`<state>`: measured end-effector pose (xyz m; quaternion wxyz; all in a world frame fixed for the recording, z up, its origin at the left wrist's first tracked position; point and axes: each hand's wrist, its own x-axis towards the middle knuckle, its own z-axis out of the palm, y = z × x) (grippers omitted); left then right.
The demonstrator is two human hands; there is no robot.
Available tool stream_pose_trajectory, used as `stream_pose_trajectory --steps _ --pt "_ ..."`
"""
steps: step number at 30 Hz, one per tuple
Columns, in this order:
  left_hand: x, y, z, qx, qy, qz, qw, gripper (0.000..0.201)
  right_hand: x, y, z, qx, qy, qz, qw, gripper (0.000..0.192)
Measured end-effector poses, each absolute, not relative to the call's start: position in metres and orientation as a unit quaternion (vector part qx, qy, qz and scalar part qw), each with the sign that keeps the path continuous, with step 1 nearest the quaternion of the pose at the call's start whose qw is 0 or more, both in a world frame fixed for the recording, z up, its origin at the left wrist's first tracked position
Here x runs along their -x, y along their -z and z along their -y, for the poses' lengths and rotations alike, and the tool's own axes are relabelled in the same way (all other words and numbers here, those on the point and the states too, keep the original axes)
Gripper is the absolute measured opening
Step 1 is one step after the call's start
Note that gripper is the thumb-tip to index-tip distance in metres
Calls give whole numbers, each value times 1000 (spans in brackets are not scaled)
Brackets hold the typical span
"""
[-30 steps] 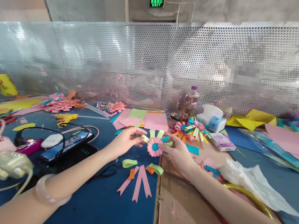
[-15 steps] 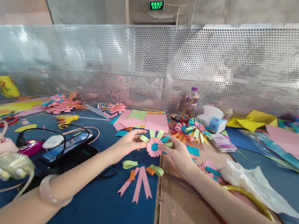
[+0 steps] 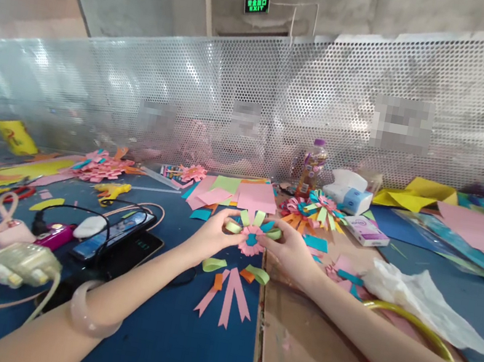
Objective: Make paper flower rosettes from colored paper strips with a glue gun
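Between my two hands is a paper flower (image 3: 251,242) with a pink fringed ring, a blue middle and light green loops round its upper edge. My left hand (image 3: 217,230) pinches its left side, thumb low and fingers above. From the right, my right hand (image 3: 289,247) grips the opposite side in the same way. Just below on the blue table lie pink notched paper strips (image 3: 227,303), fanned out, with a green paper loop (image 3: 213,265) and small orange pieces beside them. A second green loop (image 3: 258,275) lies to the right. The fingertips partly cover the flower's side loops.
Coloured paper sheets (image 3: 258,197) lie behind my hands. Finished rosettes (image 3: 324,208), a drink bottle (image 3: 312,167) and a tissue pack (image 3: 351,199) stand back right. Phones (image 3: 117,234), cables, a charger (image 3: 28,262) and a yellow glue gun (image 3: 111,190) are at left. A perforated metal panel (image 3: 218,102) closes off the back.
The fingers have closed in slightly on the flower's side loops, and the flower stays between both hands. The whole view has shifted a little; the strips on the table lie as before.
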<state>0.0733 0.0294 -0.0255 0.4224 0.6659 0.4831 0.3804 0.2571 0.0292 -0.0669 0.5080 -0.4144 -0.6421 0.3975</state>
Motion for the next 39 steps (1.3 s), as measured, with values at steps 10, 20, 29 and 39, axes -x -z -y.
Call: stream_pose_trajectory --steps 10,20,29,39 --pt "-73 26 -31 -658 -382 -477 440 52 -257 69 -30 424 -394 647 497 36" --pt "-61 23 -35 -662 -370 -450 471 58 -258 65 -28 423 -415 633 499 34" --pt "-56 24 -38 -681 -365 -437 461 39 -258 64 -27 422 -427 623 502 34" --pt "-60 27 -36 -655 -378 -436 487 55 -257 66 -28 420 -419 627 505 33"
